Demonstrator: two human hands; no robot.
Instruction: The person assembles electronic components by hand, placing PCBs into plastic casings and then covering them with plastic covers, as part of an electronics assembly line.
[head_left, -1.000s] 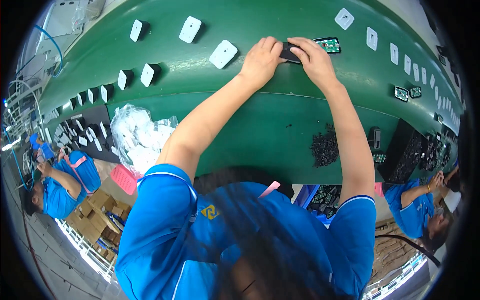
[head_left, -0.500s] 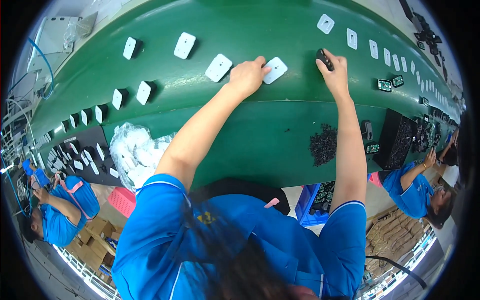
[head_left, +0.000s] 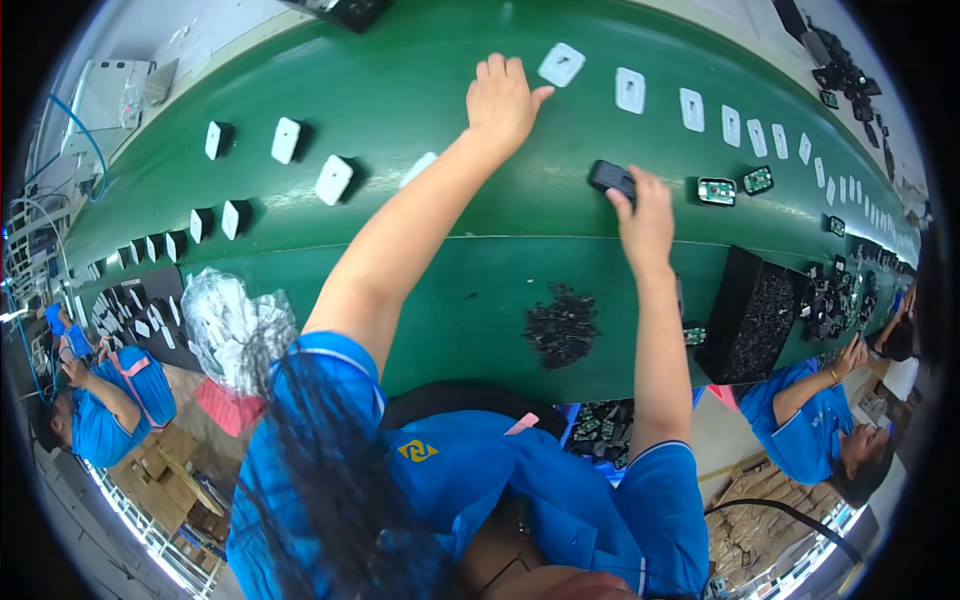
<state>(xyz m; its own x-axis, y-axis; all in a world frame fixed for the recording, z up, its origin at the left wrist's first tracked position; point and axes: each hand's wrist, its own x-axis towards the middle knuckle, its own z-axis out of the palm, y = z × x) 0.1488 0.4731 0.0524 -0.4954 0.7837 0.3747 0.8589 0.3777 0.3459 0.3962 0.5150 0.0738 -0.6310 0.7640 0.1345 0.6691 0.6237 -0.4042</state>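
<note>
My left hand (head_left: 503, 103) is over the far part of the green bench, fingers stretched and thumb out, with nothing in it. Just right of its thumb lies a white rectangular cover (head_left: 562, 64). My right hand (head_left: 647, 207) grips a small black plastic case (head_left: 612, 178) by its right end, at or just above the bench. A second white cover (head_left: 629, 90) lies beyond that case, heading a row that runs right. My left forearm partly hides a white-faced piece (head_left: 418, 168). Another white-faced black case (head_left: 334, 180) stands to its left.
Circuit boards in cases (head_left: 717, 191) lie right of my right hand. Nearer are a heap of small black parts (head_left: 560, 327) and a black bin (head_left: 733, 310). A plastic bag of white pieces (head_left: 235, 320) sits left. Co-workers in blue (head_left: 815, 420) work at both sides.
The view has shifted right. My left hand has left the white-faced piece and reached toward a loose white cover, its fingers opening. My right hand has turned the black case and brought it nearer.
</note>
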